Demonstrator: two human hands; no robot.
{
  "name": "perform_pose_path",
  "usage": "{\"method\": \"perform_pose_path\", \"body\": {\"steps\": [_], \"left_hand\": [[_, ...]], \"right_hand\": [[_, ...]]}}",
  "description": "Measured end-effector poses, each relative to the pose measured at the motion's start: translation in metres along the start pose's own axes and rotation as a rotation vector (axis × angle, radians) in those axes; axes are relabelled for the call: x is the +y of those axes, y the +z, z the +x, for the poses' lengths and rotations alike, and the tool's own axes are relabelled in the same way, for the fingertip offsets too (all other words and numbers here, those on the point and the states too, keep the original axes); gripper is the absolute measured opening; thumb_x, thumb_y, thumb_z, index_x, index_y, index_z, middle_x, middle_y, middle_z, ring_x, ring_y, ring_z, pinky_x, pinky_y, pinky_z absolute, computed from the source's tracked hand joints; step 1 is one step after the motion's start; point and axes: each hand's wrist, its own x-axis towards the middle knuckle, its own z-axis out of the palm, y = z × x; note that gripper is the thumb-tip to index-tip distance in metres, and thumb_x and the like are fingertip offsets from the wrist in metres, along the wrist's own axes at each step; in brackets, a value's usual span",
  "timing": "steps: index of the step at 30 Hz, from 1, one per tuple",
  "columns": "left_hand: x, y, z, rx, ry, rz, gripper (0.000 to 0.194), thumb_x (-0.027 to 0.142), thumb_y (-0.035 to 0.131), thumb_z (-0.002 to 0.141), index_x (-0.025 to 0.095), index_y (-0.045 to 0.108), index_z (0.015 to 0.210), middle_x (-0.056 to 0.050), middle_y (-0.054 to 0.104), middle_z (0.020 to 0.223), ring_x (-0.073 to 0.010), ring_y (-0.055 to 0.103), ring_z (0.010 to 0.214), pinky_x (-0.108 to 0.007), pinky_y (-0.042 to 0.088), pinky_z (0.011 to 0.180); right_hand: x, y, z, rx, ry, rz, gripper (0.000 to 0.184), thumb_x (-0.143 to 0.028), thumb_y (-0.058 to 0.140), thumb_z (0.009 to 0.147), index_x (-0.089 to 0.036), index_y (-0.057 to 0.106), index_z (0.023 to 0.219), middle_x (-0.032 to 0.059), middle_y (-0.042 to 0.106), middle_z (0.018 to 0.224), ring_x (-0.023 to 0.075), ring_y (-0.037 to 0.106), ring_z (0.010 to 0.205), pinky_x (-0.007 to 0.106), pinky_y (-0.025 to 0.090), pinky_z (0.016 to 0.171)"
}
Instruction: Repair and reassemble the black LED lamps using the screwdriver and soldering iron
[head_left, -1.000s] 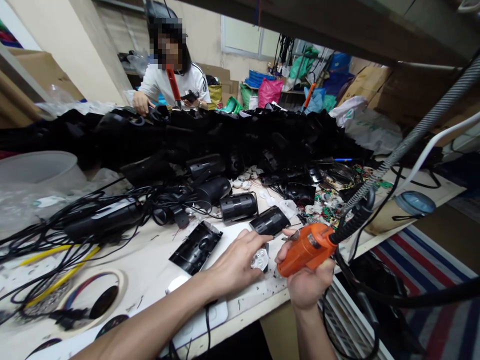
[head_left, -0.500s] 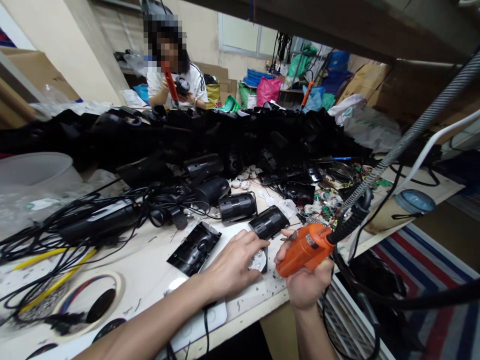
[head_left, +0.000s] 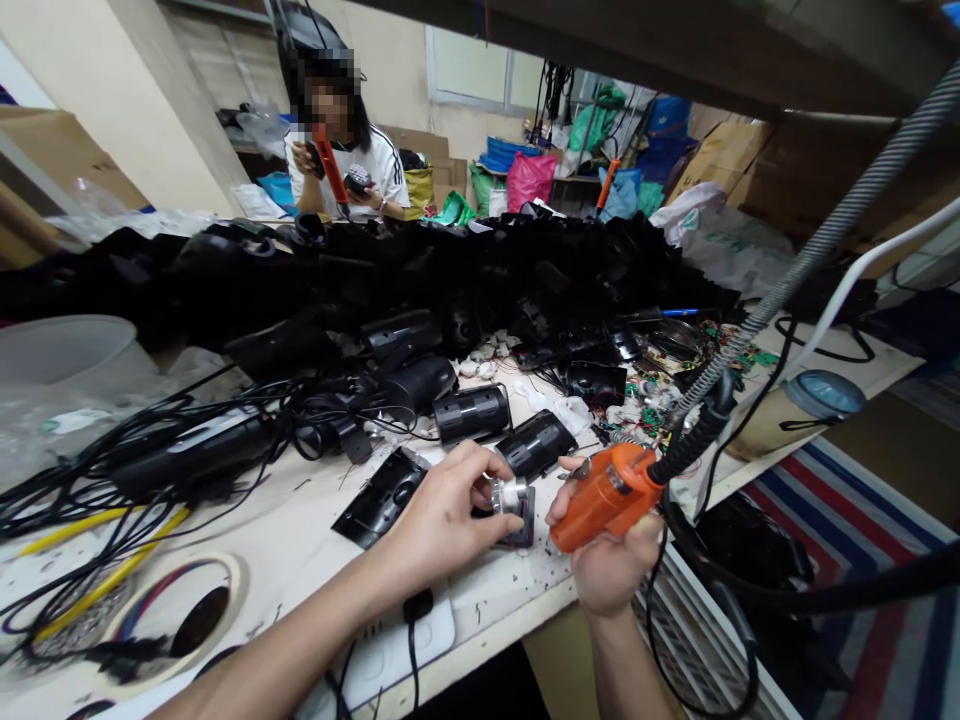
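My left hand [head_left: 454, 505] is closed, thumb and fingers pinching a small clear and silvery round part [head_left: 509, 494]. Just behind that part, a dark square-edged piece [head_left: 528, 522] shows, and I cannot tell whether the two are joined. An orange power screwdriver [head_left: 609, 500] with a metal lever is gripped in my right hand [head_left: 611, 575]; its bit is hidden from me. An open black half casing [head_left: 381, 497] lies by my left forearm. Beyond my fingers are two black ribbed housings, one nearer [head_left: 537, 445] and one farther left [head_left: 471, 414].
A heap of black parts [head_left: 420, 260] spans the table's back. Tangled black cables [head_left: 247, 420] and a tape roll [head_left: 225, 600] lie left. Wires and circuit boards [head_left: 652, 385] sit right, near a lidded tub [head_left: 799, 415]. A white power strip [head_left: 431, 630] is in front. Opposite, a person [head_left: 341, 150] holds another orange tool.
My left hand has lifted the silvery part, which lay flatter under my fingers, and now pinches it. My right hand keeps its hold on the screwdriver. The person opposite has shifted their hands.
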Motion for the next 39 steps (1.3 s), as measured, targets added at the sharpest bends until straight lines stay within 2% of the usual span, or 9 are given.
{"method": "perform_pose_path", "body": {"steps": [3,5,11,16,19,24,30,35,39], "left_hand": [[-0.011,0.01,0.004,-0.045,-0.123,-0.296,0.029,0.019,0.075,0.066,0.019,0.055,0.087,0.001,0.052,0.09,-0.0119,0.056,0.07,-0.026,0.05,0.062],[-0.015,0.015,0.005,-0.069,-0.152,-0.336,0.029,0.015,0.075,0.065,0.019,0.055,0.086,0.001,0.053,0.09,-0.0128,0.057,0.071,-0.026,0.051,0.063],[-0.01,0.009,0.0,-0.131,0.121,0.237,0.044,0.011,0.068,0.075,0.022,0.058,0.117,-0.006,0.058,0.104,-0.0238,0.055,0.098,-0.039,0.047,0.087],[-0.01,0.003,0.001,-0.201,0.137,0.466,0.034,0.031,0.064,0.087,0.018,0.062,0.118,-0.009,0.057,0.103,-0.0267,0.052,0.099,-0.041,0.047,0.089],[-0.012,0.003,0.0,-0.198,0.135,0.504,0.037,0.039,0.058,0.09,0.017,0.063,0.119,-0.01,0.056,0.105,-0.0276,0.052,0.1,-0.043,0.047,0.09],[-0.015,0.008,0.0,-0.126,0.129,0.419,0.046,0.033,0.065,0.084,0.017,0.058,0.126,-0.011,0.054,0.111,-0.0281,0.052,0.104,-0.044,0.047,0.093],[-0.005,0.006,0.006,-0.17,0.095,0.384,0.027,0.028,0.067,0.083,0.017,0.068,0.108,-0.008,0.058,0.098,-0.0255,0.056,0.096,-0.038,0.048,0.087],[0.0,0.005,0.011,-0.238,0.081,0.458,0.026,0.028,0.066,0.084,0.018,0.071,0.107,-0.008,0.058,0.094,-0.0253,0.057,0.091,-0.036,0.049,0.079],[-0.004,0.007,0.015,-0.191,0.102,0.382,0.026,0.025,0.067,0.084,0.019,0.069,0.109,-0.007,0.061,0.099,-0.0241,0.056,0.096,-0.034,0.047,0.083]], "right_hand": [[0.0,-0.001,0.0,-0.008,-0.006,-0.004,0.066,-0.079,0.045,0.073,-0.02,0.069,0.091,0.0015,0.06,0.052,0.0154,0.049,0.043,0.025,0.037,0.041],[0.0,-0.002,0.0,-0.014,-0.018,0.001,0.07,-0.082,0.045,0.072,-0.019,0.068,0.092,0.0014,0.06,0.053,0.0153,0.048,0.043,0.024,0.036,0.04],[-0.001,-0.004,0.0,-0.015,-0.039,0.0,0.066,-0.079,0.045,0.075,-0.019,0.067,0.092,0.0011,0.06,0.053,0.0156,0.05,0.044,0.025,0.038,0.041],[-0.002,-0.002,0.0,-0.005,0.001,0.021,0.066,-0.079,0.048,0.072,-0.019,0.069,0.089,0.0013,0.06,0.05,0.0153,0.049,0.042,0.024,0.037,0.038],[-0.003,-0.001,0.001,-0.011,-0.008,0.022,0.067,-0.079,0.047,0.073,-0.018,0.069,0.089,0.0011,0.06,0.051,0.0149,0.049,0.041,0.025,0.038,0.039],[-0.005,-0.002,0.001,-0.008,-0.048,0.019,0.064,-0.078,0.049,0.073,-0.019,0.069,0.09,0.0011,0.061,0.052,0.0156,0.05,0.042,0.025,0.038,0.04],[-0.012,0.001,0.004,-0.058,-0.117,0.001,0.066,-0.078,0.044,0.077,-0.019,0.069,0.093,0.0015,0.06,0.055,0.0162,0.051,0.045,0.026,0.038,0.04],[-0.016,0.006,0.006,-0.048,-0.093,0.002,0.07,-0.082,0.047,0.072,-0.018,0.07,0.09,0.0017,0.06,0.053,0.0167,0.05,0.044,0.027,0.038,0.04],[-0.017,0.008,0.006,-0.055,-0.072,0.0,0.071,-0.083,0.05,0.068,-0.018,0.07,0.089,0.0016,0.06,0.052,0.0166,0.05,0.043,0.026,0.039,0.04]]}}
